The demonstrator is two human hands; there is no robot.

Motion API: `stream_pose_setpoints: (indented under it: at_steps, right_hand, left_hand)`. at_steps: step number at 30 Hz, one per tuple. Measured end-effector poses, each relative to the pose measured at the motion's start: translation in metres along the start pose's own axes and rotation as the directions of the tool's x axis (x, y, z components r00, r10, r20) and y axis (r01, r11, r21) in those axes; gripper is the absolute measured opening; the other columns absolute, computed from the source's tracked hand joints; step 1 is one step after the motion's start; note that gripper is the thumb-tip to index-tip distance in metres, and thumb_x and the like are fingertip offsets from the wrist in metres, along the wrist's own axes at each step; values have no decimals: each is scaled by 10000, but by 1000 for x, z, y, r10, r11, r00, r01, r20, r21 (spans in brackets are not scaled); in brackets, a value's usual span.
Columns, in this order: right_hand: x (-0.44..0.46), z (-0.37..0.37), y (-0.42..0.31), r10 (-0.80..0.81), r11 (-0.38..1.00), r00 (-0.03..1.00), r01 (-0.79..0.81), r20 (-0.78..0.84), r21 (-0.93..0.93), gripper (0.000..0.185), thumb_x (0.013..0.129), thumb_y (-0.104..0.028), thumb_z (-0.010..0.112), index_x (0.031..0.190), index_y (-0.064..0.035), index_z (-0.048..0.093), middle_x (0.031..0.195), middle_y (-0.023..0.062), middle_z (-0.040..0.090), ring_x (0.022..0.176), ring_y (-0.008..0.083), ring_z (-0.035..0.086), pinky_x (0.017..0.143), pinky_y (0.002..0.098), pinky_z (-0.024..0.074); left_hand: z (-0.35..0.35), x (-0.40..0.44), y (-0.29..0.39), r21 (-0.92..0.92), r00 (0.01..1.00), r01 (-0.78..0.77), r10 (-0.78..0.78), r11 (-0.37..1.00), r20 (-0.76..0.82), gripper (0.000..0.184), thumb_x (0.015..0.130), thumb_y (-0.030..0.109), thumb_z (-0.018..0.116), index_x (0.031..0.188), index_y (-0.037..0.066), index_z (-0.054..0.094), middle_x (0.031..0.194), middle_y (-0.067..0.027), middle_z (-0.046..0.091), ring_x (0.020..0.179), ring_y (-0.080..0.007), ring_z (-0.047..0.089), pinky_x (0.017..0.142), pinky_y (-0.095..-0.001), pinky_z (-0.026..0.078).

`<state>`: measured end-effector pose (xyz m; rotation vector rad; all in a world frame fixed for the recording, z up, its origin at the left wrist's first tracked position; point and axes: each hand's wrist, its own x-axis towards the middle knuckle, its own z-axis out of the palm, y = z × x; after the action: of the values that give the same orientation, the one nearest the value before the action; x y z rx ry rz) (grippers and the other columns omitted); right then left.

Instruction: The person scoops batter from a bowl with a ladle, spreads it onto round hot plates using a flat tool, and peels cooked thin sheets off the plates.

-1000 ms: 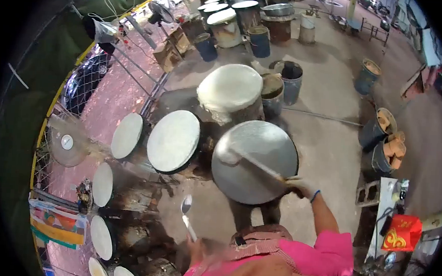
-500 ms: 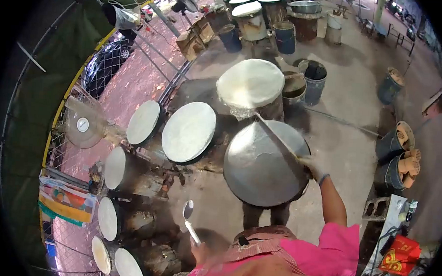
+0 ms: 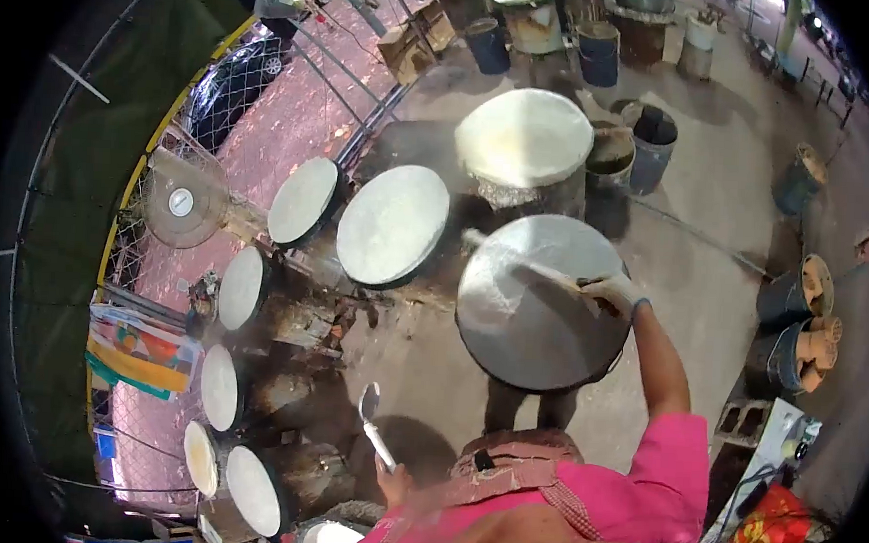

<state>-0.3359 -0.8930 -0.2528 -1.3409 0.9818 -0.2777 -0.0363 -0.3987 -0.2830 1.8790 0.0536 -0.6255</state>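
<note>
In front of me stands a large round dark griddle [image 3: 539,341], with steam or a pale sheen over its far part. My right hand [image 3: 612,293] is closed round a long thin wooden stick [image 3: 557,278] at the griddle's right side. The stick lies across the griddle toward the left and is smeared by motion; a pale tip [image 3: 474,237] shows near the left rim. Low on the left, my left hand [image 3: 394,483] grips the white handle of a metal ladle [image 3: 370,406], held up over the floor, clear of the griddles.
Several round griddles covered in pale sheets curve round my left, including one large griddle [image 3: 393,225] and another ahead [image 3: 525,139]. Buckets [image 3: 652,150] stand beyond. A fan [image 3: 181,202] is by the mesh fence. At right are buckets of briquettes [image 3: 784,354] and a cinder block [image 3: 744,420].
My right hand has moved slightly up in view, and the stick has swung to a flatter angle across the griddle. The view has shifted; the ladle stays in my left hand.
</note>
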Motion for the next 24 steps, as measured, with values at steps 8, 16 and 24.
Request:
stream_pose_setpoints:
  at_steps: [8, 16, 24]
  right_hand:
    - [-76, -27, 41, 284, 959, 935, -279, 211, -55, 211, 735, -258, 671, 667, -70, 603, 528, 12, 462, 406, 108, 400, 366, 274, 281]
    - [33, -5, 32, -289, 912, 923, 346, 253, -221, 214, 690, -271, 695, 673, -69, 626, 560, 10, 494, 499, 103, 468, 458, 247, 367]
    - [-29, -31, -12, 107, 994, 963, -95, 246, -58, 240, 669, -250, 682, 692, -26, 598, 558, 26, 510, 415, 122, 430, 374, 273, 324]
  left_hand:
    - [-14, -1, -12, -145, 995, 95, -95, 985, 10, 708, 765, -59, 477, 1364, 232, 236, 557, -23, 368, 369, -107, 369, 308, -265, 294]
    - [-24, -14, -9, -71, 990, 94, -101, 993, -97, 716, 749, -25, 476, 1367, 235, 225, 521, -21, 360, 351, -113, 363, 304, -265, 297]
    - [-29, -16, -29, -125, 982, 113, -130, 986, -134, 696, 773, -53, 457, 1364, 241, 235, 545, -31, 375, 348, -112, 359, 294, -264, 305]
